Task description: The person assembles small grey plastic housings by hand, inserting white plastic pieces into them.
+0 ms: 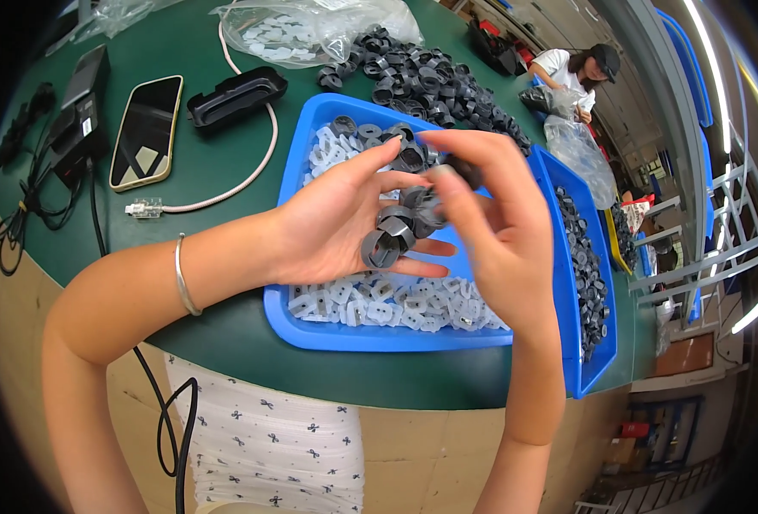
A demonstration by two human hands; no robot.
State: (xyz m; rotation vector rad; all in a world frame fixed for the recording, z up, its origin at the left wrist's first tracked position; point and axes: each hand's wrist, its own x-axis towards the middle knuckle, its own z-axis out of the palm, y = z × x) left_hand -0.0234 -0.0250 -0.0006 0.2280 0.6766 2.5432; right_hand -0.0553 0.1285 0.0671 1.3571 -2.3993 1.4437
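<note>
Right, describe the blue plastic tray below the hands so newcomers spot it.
On the green tabletop, find the left hand. Beneath it sits the wide blue tray holding translucent white pieces; the blue tray to its right shows dark grey ones.

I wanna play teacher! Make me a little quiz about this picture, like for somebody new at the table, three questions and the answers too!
1. Pick one: what lies on the palm of the left hand?
A) white plastic pieces
B) dark grey ring-shaped parts
C) a cable

2. True or false: the phone lies inside the wide blue tray.

3. Fill the gap: the silver bangle is worn on the ____ arm.

Key:
1. B
2. False; it lies on the green table, to the left of that tray.
3. left
</note>
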